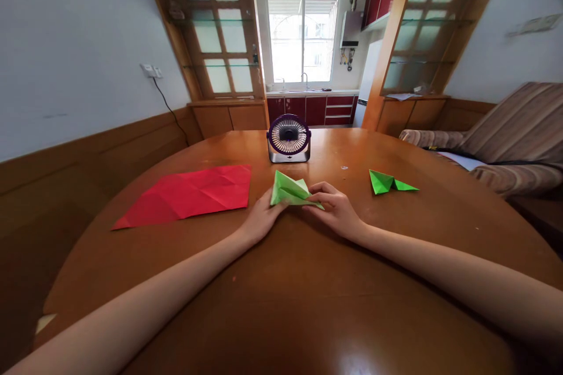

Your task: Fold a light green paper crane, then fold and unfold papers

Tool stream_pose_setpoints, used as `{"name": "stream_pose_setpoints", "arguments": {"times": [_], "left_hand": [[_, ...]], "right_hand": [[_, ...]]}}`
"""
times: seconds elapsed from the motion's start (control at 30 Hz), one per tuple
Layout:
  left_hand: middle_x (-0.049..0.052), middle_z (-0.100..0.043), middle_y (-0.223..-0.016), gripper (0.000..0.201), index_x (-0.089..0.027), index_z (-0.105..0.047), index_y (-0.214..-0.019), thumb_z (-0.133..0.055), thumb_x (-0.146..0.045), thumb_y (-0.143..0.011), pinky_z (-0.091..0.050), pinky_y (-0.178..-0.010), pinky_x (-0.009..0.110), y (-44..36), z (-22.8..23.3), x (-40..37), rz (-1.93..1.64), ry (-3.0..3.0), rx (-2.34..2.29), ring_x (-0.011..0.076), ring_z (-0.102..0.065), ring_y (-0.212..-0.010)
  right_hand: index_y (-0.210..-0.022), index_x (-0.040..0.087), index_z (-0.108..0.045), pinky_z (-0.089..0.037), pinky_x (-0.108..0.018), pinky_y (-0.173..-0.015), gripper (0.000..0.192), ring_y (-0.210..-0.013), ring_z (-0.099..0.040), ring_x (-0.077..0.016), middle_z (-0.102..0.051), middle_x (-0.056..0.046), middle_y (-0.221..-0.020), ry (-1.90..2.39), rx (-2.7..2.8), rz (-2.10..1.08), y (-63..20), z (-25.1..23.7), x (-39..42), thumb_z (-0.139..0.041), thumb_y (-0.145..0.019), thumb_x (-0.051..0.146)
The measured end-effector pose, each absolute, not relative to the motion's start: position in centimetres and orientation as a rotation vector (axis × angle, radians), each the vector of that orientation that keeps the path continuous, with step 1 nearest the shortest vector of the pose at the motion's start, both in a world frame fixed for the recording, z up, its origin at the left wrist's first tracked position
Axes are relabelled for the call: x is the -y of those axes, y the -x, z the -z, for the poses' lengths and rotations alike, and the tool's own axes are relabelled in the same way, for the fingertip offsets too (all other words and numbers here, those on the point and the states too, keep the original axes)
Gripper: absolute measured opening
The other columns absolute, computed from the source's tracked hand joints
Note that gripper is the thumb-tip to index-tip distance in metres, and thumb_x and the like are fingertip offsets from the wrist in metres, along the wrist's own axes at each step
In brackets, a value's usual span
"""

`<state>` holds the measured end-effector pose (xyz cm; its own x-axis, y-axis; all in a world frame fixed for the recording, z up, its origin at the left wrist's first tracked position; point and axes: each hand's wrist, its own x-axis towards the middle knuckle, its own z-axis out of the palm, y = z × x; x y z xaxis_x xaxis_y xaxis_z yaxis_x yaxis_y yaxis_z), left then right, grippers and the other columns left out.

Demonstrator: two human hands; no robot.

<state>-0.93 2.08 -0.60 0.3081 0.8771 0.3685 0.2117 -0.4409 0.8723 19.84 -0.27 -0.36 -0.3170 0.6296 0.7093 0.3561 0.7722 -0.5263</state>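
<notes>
A partly folded light green sheet of paper (288, 189) is between my hands, a little above or on the middle of the table. My left hand (263, 215) grips its left lower corner, thumb on the near side. The fingers of my right hand (333, 206) pinch its right end, where a narrow point sticks out. Flaps stand up along the paper's top. To the right lies a brighter green folded paper piece (387, 182) with two pointed parts, touched by neither hand. Left of my hands a creased red sheet of paper (193, 193) lies spread out.
A small purple desk fan (289, 137) stands on the brown oval table (281, 287), just beyond the paper. A striped armchair (519, 135) is at the right edge. Behind are glass-shelved cabinets (220, 29) and a kitchen window (302, 40).
</notes>
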Motion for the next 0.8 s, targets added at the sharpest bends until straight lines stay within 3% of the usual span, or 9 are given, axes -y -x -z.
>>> {"name": "stream_pose_setpoints", "arguments": {"times": [0.13, 0.23, 0.37, 0.5, 0.6, 0.8], "left_hand": [[0.014, -0.054, -0.135, 0.068, -0.016, -0.045, -0.135, -0.070, -0.026, -0.073, -0.041, -0.102, 0.042, 0.77, 0.53, -1.56, -1.116, -2.016, -0.853, 0.0276, -0.051, -0.124], [0.014, -0.054, -0.135, 0.060, -0.016, -0.050, -0.131, -0.067, -0.018, -0.073, -0.043, -0.101, 0.042, 0.79, 0.93, -1.61, -1.137, -2.096, -0.941, 0.0273, -0.053, -0.122], [0.012, -0.066, -0.115, 0.033, -0.013, -0.062, -0.110, -0.060, -0.016, -0.076, -0.049, -0.090, 0.039, 0.97, 1.18, -1.80, -1.139, -2.101, -1.087, 0.0262, -0.063, -0.105], [0.007, -0.072, -0.101, 0.024, -0.016, -0.068, -0.098, -0.053, -0.017, -0.080, -0.050, -0.080, 0.033, 1.15, 0.91, -1.76, -1.069, -2.154, -1.115, 0.0232, -0.066, -0.090], [0.004, -0.073, -0.090, 0.026, -0.017, -0.071, -0.090, -0.048, -0.030, -0.088, -0.049, -0.072, 0.030, 1.17, 0.69, -1.61, -1.021, -2.180, -1.116, 0.0227, -0.065, -0.084], [0.004, -0.072, -0.078, 0.033, -0.014, -0.071, -0.080, -0.051, -0.039, -0.086, -0.047, -0.064, 0.027, 1.16, 0.67, -1.62, -1.067, -2.031, -1.128, 0.0223, -0.064, -0.075]], "right_hand": [[-0.090, 0.022, -0.070, -0.051, -0.032, -0.078, 0.010, -0.090, -0.060, -0.0179, -0.062, -0.007, -0.097, 0.705, 1.924, -0.284, -19.76, 0.13, 0.55, -0.062, -0.087, 0.028], [-0.092, 0.021, -0.068, -0.052, -0.032, -0.078, 0.009, -0.090, -0.060, -0.0176, -0.061, -0.007, -0.097, 0.661, 1.923, -0.263, -19.69, 0.05, 0.67, -0.063, -0.087, 0.027], [-0.101, 0.021, -0.065, -0.052, -0.033, -0.081, 0.017, -0.095, -0.060, -0.0185, -0.061, -0.008, -0.101, 0.584, 1.959, -0.291, -19.59, -0.12, 0.87, -0.065, -0.086, 0.028], [-0.120, 0.023, -0.055, -0.053, -0.035, -0.082, 0.041, -0.093, -0.059, -0.0183, -0.060, -0.008, -0.107, 0.547, 1.994, -0.397, -19.71, -0.20, 1.12, -0.069, -0.083, 0.033], [-0.132, 0.025, -0.045, -0.052, -0.035, -0.081, 0.054, -0.098, -0.058, -0.0197, -0.057, -0.009, -0.114, 0.544, 1.991, -0.458, -19.90, -0.20, 1.22, -0.067, -0.084, 0.034], [-0.130, 0.027, -0.044, -0.046, -0.041, -0.094, 0.054, -0.112, -0.051, -0.0228, -0.050, -0.010, -0.127, 0.612, 1.783, -0.336, -20.14, 0.03, 0.49, -0.068, -0.083, 0.030]]}}
